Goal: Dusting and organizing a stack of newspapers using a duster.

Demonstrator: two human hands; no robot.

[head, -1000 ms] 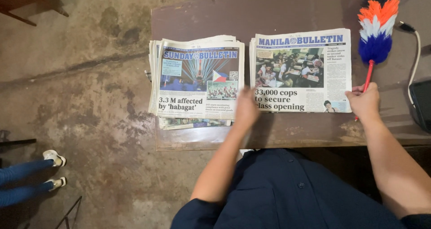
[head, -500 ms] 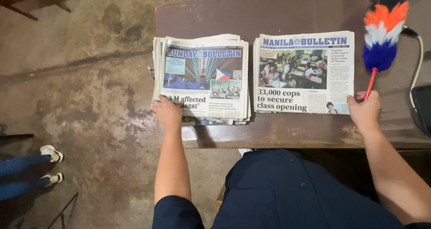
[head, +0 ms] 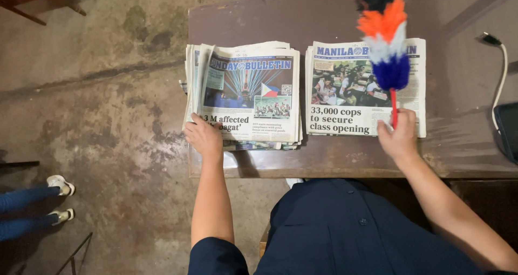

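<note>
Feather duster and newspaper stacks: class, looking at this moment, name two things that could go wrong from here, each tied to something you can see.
1. The left stack of newspapers is uneven, its sheets fanned out beside the table edge; the left hand on its corner might nudge copies onto the floor.
2. The feather duster, held by the right hand over the right stack, may ruffle the top page.
</note>
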